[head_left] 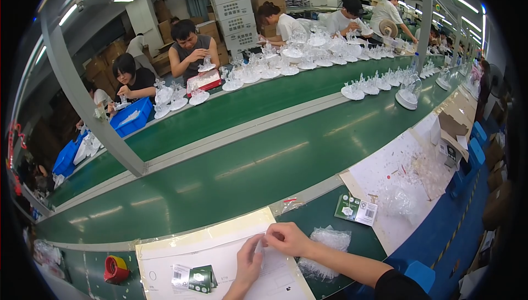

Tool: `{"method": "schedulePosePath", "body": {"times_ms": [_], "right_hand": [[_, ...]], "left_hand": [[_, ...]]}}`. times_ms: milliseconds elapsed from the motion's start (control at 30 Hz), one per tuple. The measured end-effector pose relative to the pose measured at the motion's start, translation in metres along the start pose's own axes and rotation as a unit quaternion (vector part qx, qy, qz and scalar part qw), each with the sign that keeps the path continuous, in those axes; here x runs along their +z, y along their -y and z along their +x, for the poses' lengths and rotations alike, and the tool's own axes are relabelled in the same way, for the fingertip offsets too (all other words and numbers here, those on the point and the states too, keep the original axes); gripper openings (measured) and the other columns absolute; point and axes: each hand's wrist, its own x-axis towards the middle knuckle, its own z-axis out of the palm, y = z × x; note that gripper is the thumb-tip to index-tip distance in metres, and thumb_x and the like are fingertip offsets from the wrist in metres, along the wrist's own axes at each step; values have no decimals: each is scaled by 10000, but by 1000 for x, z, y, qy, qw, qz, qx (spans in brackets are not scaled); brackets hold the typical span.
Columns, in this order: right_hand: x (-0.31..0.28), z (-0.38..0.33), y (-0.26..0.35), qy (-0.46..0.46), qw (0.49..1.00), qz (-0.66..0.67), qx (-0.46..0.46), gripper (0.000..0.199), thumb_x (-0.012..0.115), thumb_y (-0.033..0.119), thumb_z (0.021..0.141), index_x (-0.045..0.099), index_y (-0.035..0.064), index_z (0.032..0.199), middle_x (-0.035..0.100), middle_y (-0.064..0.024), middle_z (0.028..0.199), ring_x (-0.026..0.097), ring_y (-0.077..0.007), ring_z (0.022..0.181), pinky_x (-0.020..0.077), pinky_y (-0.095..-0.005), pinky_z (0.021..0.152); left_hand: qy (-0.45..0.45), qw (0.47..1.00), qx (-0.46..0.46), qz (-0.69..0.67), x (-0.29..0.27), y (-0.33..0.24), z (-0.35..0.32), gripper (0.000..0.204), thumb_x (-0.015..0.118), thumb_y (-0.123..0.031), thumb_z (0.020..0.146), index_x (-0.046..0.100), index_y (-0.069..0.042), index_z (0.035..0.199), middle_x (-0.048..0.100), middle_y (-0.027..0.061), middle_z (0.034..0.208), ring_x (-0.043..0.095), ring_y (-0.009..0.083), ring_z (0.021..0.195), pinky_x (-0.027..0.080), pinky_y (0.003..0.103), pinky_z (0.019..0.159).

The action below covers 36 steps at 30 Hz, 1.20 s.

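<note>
Two hands meet at the near edge of the counter (231,179), over a white sheet (220,250). Left hand (248,264) and right hand (287,238) both have their fingers pinched shut on a small clear piece (260,245), held just above the sheet between the fingertips. It looks light, thin and probably slippery, perhaps brittle, so a pinch at its edges seems the safest hold. Its shape is too small to read, though its long axis appears to run roughly near to far.

Near left lie a dark green printed card (199,278) and a red tape roll (114,268). Just right of the hands sits a crumpled clear bag (324,250), with another green card (356,210) beyond it. Farther off, clear glass ornaments (308,60) line the far side, where other people sit working.
</note>
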Motion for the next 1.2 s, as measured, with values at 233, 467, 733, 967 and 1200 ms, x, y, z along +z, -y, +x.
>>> {"method": "schedulePosePath", "body": {"times_ms": [233, 467, 733, 967, 1200], "right_hand": [[-3, 1, 11, -85, 996, 25, 22, 118, 618, 114, 872, 614, -1, 842, 642, -36, 708, 560, -56, 578, 443, -210, 521], [-2, -1, 10, -122, 992, 26, 14, 119, 628, 105, 866, 607, -12, 859, 620, -43, 717, 568, -57, 575, 454, -204, 514], [-1, -1, 5, -127, 991, 35, 10, 108, 635, 100, 852, 608, -5, 851, 595, -30, 708, 542, -53, 565, 439, -203, 512], [0, 1, 0, -117, 991, 56, 22, 121, 616, 103, 874, 641, -10, 909, 617, -42, 749, 535, -55, 588, 433, -203, 527], [0, 1, 2, -118, 990, 66, 24, 130, 610, 105, 881, 654, -7, 929, 629, -47, 770, 534, -59, 587, 432, -204, 527]], "left_hand": [[27, 999, -13, -20, -1, 3, 0, 481, 549, -229, 904, 458, 73, 1268, 574, 145, 1092, 548, 215, 1020, 389, 353, 992], [31, 999, -28, -12, -1, 4, 0, 488, 532, -81, 821, 453, 57, 1283, 588, 150, 1082, 564, 223, 1033, 408, 352, 977], [40, 997, -23, 62, -5, 5, 0, 552, 616, -52, 730, 490, -7, 1266, 629, 116, 1046, 612, 216, 973, 465, 320, 833], [35, 998, -22, 46, -6, 11, -1, 564, 638, -73, 726, 486, -16, 1267, 625, 108, 1049, 605, 205, 966, 464, 317, 820], [28, 999, -15, 28, -4, 12, -1, 554, 632, -83, 737, 482, -7, 1265, 614, 111, 1033, 592, 202, 954, 463, 322, 831]]}}
